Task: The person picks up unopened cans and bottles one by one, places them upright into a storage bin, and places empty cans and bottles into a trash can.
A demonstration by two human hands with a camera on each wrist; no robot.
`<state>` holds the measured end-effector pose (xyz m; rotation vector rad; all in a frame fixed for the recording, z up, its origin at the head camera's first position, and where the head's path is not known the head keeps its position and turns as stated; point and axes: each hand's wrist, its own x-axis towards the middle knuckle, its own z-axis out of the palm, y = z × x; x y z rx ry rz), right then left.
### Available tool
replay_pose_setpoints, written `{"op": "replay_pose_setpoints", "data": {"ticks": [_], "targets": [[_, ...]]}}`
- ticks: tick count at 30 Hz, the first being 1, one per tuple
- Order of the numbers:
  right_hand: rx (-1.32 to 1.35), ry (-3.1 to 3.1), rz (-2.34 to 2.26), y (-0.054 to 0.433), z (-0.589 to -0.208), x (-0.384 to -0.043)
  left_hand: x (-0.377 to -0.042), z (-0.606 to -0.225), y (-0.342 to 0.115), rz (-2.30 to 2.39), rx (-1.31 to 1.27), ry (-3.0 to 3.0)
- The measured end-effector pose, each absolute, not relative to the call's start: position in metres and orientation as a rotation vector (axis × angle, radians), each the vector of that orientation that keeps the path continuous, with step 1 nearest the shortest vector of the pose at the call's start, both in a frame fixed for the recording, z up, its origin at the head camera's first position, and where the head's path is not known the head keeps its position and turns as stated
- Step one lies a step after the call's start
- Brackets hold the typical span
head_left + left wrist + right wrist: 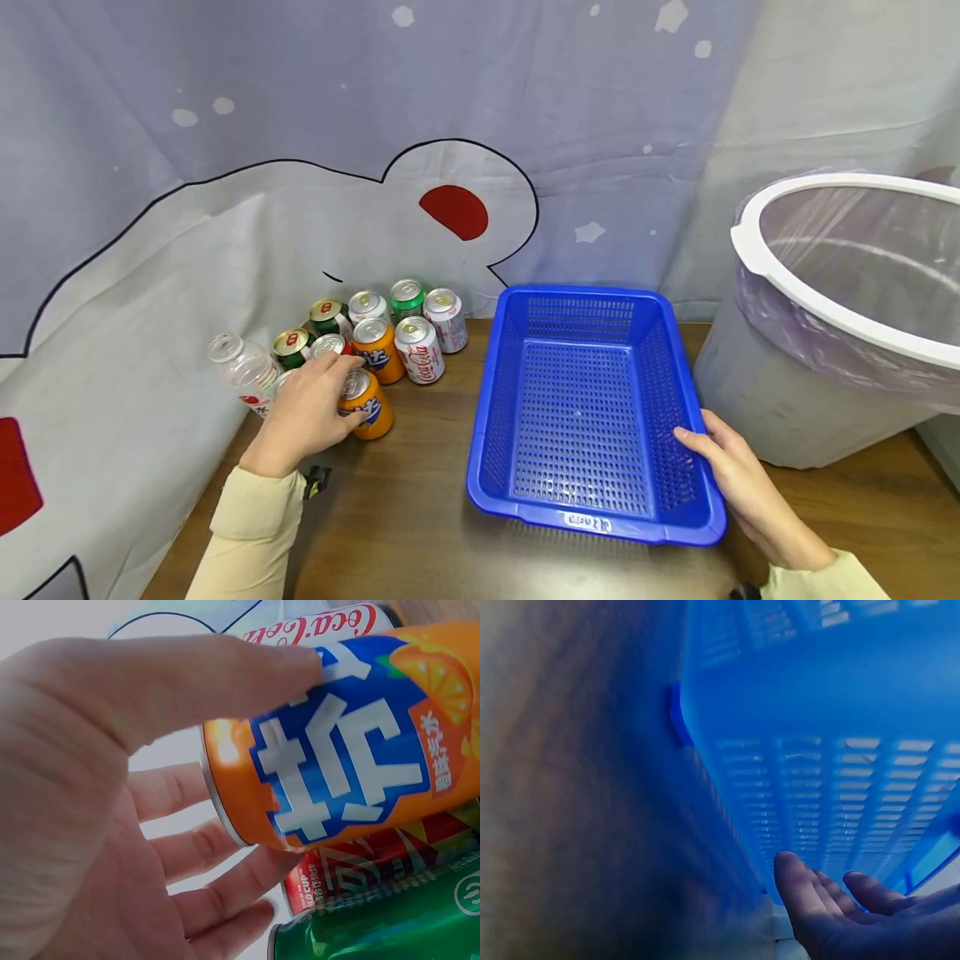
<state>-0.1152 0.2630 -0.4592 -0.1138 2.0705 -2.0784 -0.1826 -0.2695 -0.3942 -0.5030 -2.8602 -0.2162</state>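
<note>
My left hand (309, 412) grips an orange soda can (377, 423) at the front of a cluster of drink cans. In the left wrist view the thumb lies along the blue label of that can (337, 750), with the fingers round its far side. A second orange can (377, 354) and a white Coca-Cola can (422, 354) stand just behind. On the right, my right hand (738, 479) holds the side rim of a blue perforated plastic basket (525, 510), thumb over the edge. No cans show inside the basket. The right wrist view shows fingers (802, 892) beside its slotted wall.
Several more cans, among them a green one (407, 298) and a silver-white one (446, 321), stand against the curtain (300, 233). A clear plastic bottle (243, 367) leans at the far left. Right of the basket stands a large bin (772, 408) lined with a plastic bag.
</note>
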Motion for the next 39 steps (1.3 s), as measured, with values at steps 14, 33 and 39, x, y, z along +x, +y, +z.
{"op": "replay_pose_setpoints", "data": {"ticks": [14,33,39], "targets": [[-0.284,1.583,-2.301,0.270,-0.467,-0.149,-0.183,-0.398,-0.264,-0.449,-0.583,-2.872],[-0.221,1.821,-2.275,0.270,-0.463,-0.138,-0.186,-0.402,-0.265,-0.594,-0.600,-2.904],[-0.336,1.820,-2.298,0.274,-0.467,-0.138,-0.188,-0.404,-0.261,-0.636,-0.603,-2.874]]}}
